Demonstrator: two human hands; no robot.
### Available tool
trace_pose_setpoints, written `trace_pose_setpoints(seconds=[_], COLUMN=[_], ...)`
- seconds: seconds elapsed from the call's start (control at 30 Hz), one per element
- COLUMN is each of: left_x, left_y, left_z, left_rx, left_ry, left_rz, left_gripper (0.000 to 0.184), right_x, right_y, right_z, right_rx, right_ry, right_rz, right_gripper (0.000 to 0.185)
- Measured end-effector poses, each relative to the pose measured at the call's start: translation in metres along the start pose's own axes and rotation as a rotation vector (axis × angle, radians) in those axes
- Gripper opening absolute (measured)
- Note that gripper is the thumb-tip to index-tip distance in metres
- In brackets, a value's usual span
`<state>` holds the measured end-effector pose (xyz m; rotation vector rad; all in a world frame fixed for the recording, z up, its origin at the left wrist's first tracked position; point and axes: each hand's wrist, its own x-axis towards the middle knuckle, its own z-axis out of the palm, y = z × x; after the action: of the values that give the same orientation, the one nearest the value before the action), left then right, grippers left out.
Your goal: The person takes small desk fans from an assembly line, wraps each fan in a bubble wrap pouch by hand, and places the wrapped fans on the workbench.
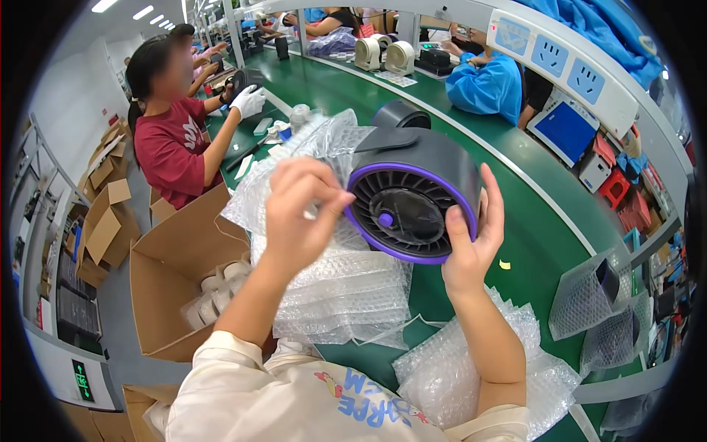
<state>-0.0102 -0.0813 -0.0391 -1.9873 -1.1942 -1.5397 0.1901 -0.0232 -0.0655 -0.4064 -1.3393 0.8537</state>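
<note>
Holding 1 blk/purple fan (pixel 421 197) w/ R hand (pixel 473 247).

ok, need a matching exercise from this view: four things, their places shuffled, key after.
1. round black fan with purple rim
2. open brown cardboard box
3. long white power strip with blue-faced sockets
4. two cream-coloured rounded devices

A. on the metal frame
B. standing on the green table
C. in the right hand
D. at the person's left

Pairs: 1-C, 2-D, 3-A, 4-B
</note>
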Motion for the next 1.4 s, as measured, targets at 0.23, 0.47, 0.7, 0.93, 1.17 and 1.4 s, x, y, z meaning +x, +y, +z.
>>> trace_pose_setpoints(seconds=[0.23, 0.47, 0.7, 0.93, 1.17, 1.4], left_x=[-0.037, -0.062, -0.018, -0.055, -0.018, -0.029], left_y=[0.022, 0.062, 0.054, 0.078, 0.069, 0.016], left_z=[0.025, 0.055, 0.021, 0.067, 0.068, 0.033], left_rx=[-0.252, -0.536, -0.632, -0.78, -1.127, -0.598], left_ry=[-0.041, -0.177, 0.179, -0.302, -0.079, -0.455], left_rz=[-0.177, -0.037, -0.08, -0.046, -0.362, -0.531], left_gripper=[0.015, 0.015, 0.016, 0.015, 0.011, 0.021], right_x=[-0.002, -0.001, -0.012, -0.004, 0.034, 0.084], right_y=[0.008, 0.008, 0.01, 0.029, 0.012, 0.007], right_z=[0.001, 0.001, 0.007, -0.015, -0.029, -0.146], right_rx=[0.031, 0.305, -0.262, -0.388, -0.663, -1.244], right_ry=[0.101, 0.12, -0.183, 0.118, 0.067, 0.238], right_rz=[0.028, 0.234, -0.073, -0.27, -0.288, 0.115], right_gripper=[0.053, 0.048, 0.061, 0.061, 0.054, 0.054])
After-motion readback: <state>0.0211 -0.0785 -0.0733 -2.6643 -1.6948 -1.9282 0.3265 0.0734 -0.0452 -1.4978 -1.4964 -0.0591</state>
